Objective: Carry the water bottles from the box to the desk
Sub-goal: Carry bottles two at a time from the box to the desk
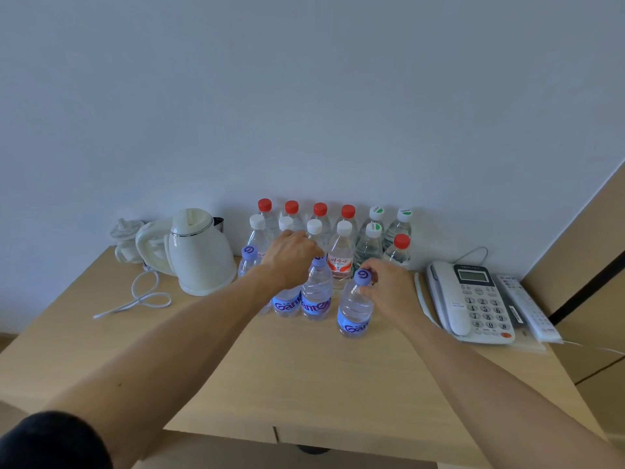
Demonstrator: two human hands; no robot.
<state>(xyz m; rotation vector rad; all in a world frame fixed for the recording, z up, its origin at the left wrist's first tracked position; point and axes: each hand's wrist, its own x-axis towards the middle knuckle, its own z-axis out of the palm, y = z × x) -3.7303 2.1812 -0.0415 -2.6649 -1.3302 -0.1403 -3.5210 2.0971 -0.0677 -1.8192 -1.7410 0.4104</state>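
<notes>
Several water bottles stand on the wooden desk [304, 374] against the wall: red-capped ones [291, 211] at the back, white-capped ones [343, 245] before them, green-and-white-capped ones [372, 238] to the right. In front stand purple-capped bottles with blue labels. My right hand [389, 286] pinches the neck of the nearest purple-capped bottle [355, 309], which stands upright on the desk. My left hand [291, 258] reaches over the top of another purple-capped bottle [316, 292], fingers curled around its cap area. No box is in view.
A cream electric kettle [199, 255] with a white cord [142, 296] stands to the left of the bottles. A grey desk telephone [470, 299] and a remote control [527, 306] lie to the right. The desk's front edge runs below my forearms.
</notes>
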